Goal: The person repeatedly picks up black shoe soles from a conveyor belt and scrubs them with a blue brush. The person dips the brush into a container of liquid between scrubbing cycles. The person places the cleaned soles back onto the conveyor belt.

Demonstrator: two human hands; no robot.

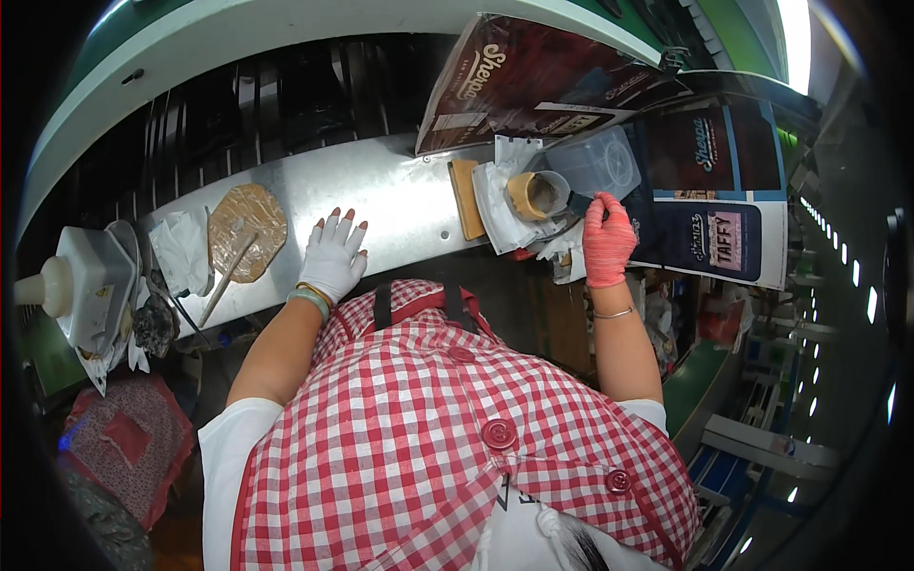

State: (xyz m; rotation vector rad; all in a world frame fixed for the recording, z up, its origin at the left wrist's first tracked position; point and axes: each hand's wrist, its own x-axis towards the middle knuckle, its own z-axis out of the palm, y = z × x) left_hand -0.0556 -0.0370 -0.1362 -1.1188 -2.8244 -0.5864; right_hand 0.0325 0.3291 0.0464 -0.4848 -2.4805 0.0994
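My left hand [335,253] wears a white glove with cut fingertips and lies flat, fingers spread, on the metal work shelf [400,195]. It holds nothing. My right hand [606,238] wears a red knitted glove and pinches a small dark object at the edge of a clear plastic tub [598,164]. Just left of that hand a roll of brown tape [531,194] rests on white plastic wrapping [497,205]. A tan wooden block [466,198] lies beside the wrapping.
A round brown paper-covered disc with a wooden stick [246,233] lies at the shelf's left, next to crumpled white plastic [183,252] and a grey tape dispenser [88,285]. Dark printed cartons [533,81] lean behind the shelf; flat printed boxes [714,209] sit at right.
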